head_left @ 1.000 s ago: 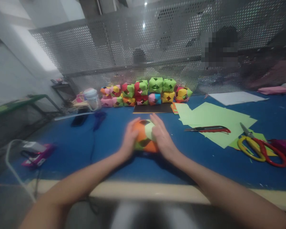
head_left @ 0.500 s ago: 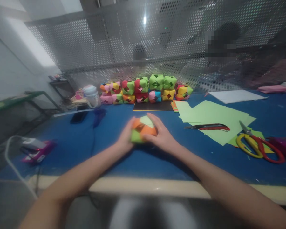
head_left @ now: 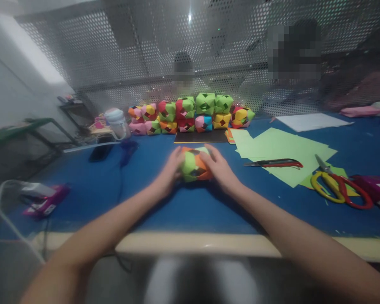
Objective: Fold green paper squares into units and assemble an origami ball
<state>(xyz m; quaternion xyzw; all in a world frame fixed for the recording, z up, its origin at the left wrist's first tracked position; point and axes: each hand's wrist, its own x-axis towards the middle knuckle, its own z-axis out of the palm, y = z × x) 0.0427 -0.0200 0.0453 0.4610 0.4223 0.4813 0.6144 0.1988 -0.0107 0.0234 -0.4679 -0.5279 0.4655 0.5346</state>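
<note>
Between my two hands is a folded paper ball (head_left: 195, 165) with orange and green faces and dark gaps at its seams. My left hand (head_left: 174, 169) presses on its left side, slightly blurred, with the far fingertips partly hidden. On the other side, my right hand (head_left: 220, 169) curls its fingers and thumb over the ball's right faces. Both forearms reach in over the near edge of the blue table (head_left: 190, 207). Behind the ball, a stack of similar coloured paper balls (head_left: 205, 104) stands in two rows on the table.
Light green paper sheets (head_left: 281, 147) lie on the right, with a utility knife (head_left: 272, 163) across them. Scissors (head_left: 342, 188) with yellow and red handles are nearer. A phone (head_left: 104, 150) and a white-capped jar (head_left: 116, 122) are at left. A perforated metal screen (head_left: 139, 50) rises behind the table.
The paper ball has been turned between my hands, so a green face now shows at its left front. Both hands still hold it. The camera view has shifted slightly.
</note>
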